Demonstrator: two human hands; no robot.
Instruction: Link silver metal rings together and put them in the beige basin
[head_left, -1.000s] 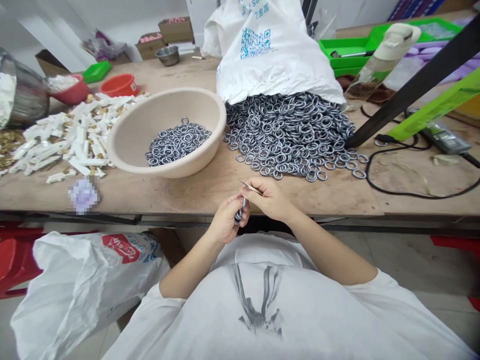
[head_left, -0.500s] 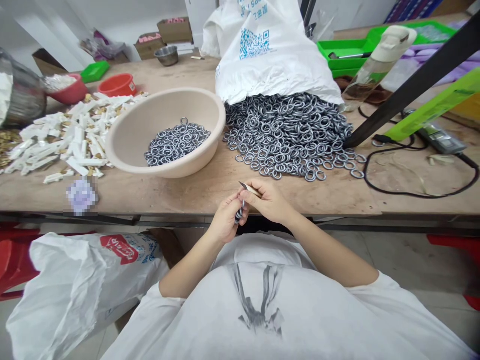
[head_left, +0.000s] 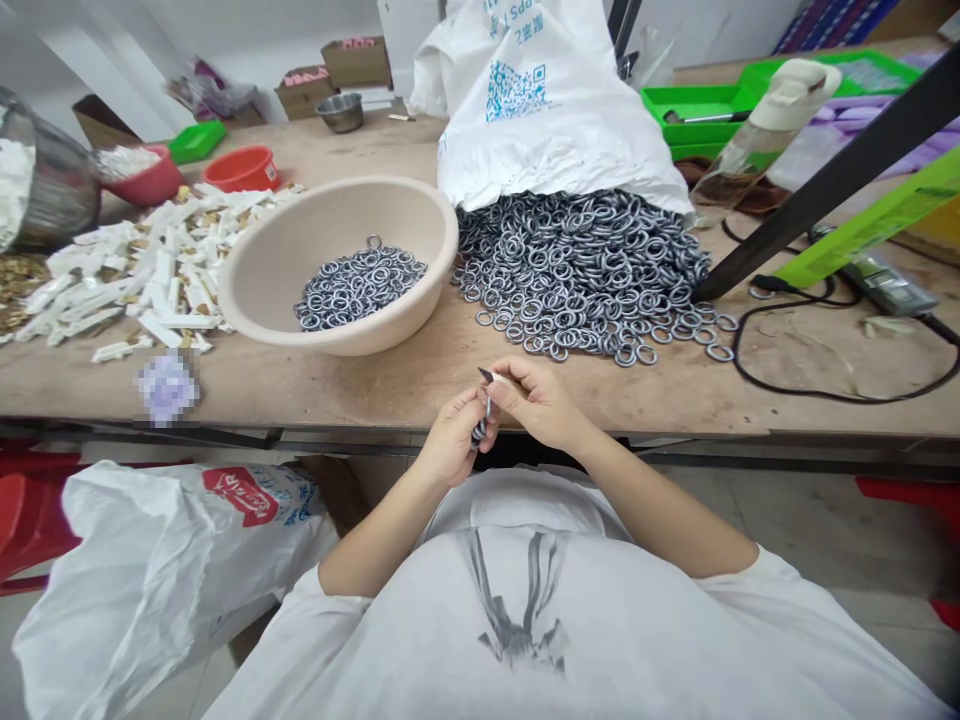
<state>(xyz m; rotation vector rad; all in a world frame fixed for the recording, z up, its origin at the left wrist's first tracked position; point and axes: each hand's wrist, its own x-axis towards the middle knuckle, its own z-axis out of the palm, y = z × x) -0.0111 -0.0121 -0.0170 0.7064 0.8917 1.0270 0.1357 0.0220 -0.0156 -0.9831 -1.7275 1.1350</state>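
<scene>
My left hand (head_left: 448,442) is closed on several dark grey rings (head_left: 478,431), just past the table's front edge. Against its fingertips, my right hand (head_left: 546,402) grips a small knife (head_left: 486,375) with a dark pointed blade and a pale handle, mostly covered by the fingers. The blade tip points up and left, close to a ring pinched at the left fingertips. Beyond the hands lies a large heap of the same rings (head_left: 577,270), spilling from a white sack (head_left: 555,150). A beige basin (head_left: 255,290) to its left holds more rings.
White and tan pieces (head_left: 161,275) cover the table's left side, near a red bowl (head_left: 241,170). A slanting dark post (head_left: 817,175), a black cable (head_left: 817,398) and a clear bottle (head_left: 784,115) stand or lie at right. Below left is another white sack (head_left: 142,560).
The view has shifted slightly, so the table's things sit a little farther right. Both hands stay together with the same hold; the knife tip has tilted slightly.
</scene>
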